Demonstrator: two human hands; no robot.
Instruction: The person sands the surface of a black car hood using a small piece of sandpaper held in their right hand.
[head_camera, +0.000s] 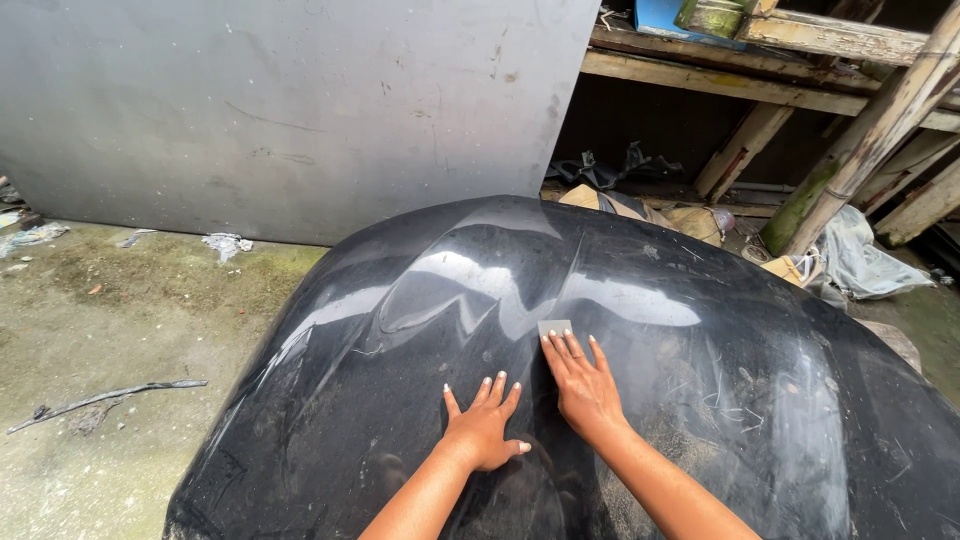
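Pressing flat on a glossy black car hood (640, 300), the right hand (583, 385) lies with its fingers stretched out and close together, their tips pinning a small grey square of sandpaper (555, 327) against the paint near the hood's central crease. The left hand (483, 425) rests just beside it, palm down, fingers spread, holding nothing. The hood is curved and wet-looking, bright with reflections across its upper half; the part of it nearest the hands is dulled, dusty and scratched, most of all to the right of the right hand. Behind the hood a large grey metal sheet (290, 110) stands upright. Left of the hood lies stained, mossy concrete floor (90, 330) with a dark stick (110, 396) and scraps of litter. Behind the hood to the right stand weathered wooden beams (760, 85), a leaning bamboo pole (870, 135), and crumpled grey cloth (865, 262).
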